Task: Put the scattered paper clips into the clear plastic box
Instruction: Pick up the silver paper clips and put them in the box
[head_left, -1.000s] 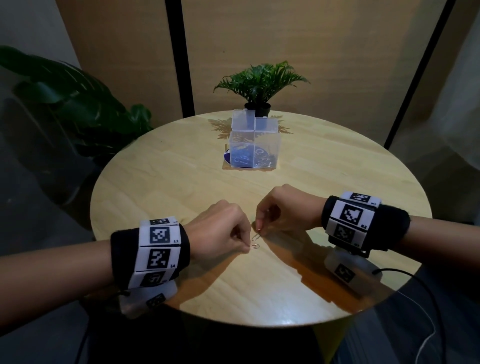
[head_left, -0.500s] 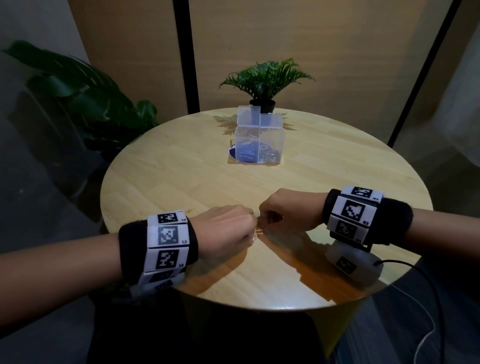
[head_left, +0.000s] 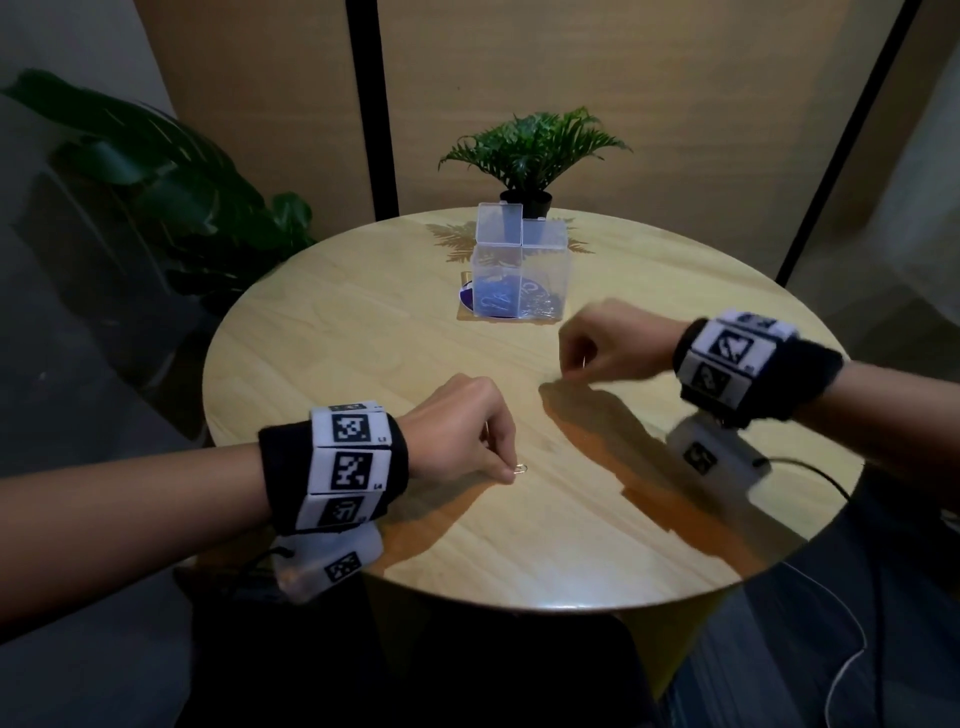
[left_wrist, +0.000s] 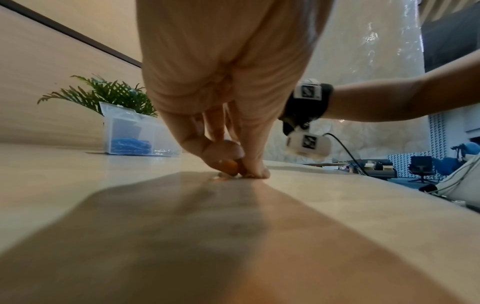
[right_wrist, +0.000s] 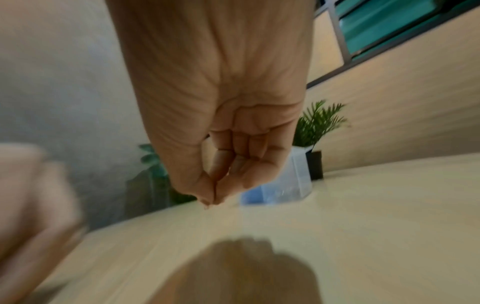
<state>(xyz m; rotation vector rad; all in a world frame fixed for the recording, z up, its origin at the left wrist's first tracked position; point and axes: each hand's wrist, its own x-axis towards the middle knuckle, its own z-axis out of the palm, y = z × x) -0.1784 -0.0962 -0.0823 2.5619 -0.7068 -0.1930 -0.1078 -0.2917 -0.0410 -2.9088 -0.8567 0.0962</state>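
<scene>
Left hand (head_left: 460, 431) is pinching a paper clip (head_left: 520, 470) lying on the table (head_left: 332, 343), thumb and forefinger closed on it. Clear plastic box (head_left: 521, 275), lid up, is standing at the far side. Right hand (head_left: 608, 340) is hovering nearer it, fingertips pinched together; contents indiscernible. Next judged: lifting and carrying to the box.

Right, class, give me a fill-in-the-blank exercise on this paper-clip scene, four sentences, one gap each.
1. The left hand pinches a paper clip lying on the ____.
2. The clear plastic box stands in front of a small potted ____.
3. The box's lid is ____.
4. The hand nearer the box is the ____ hand.

Missing words: table; plant; open; right
</scene>
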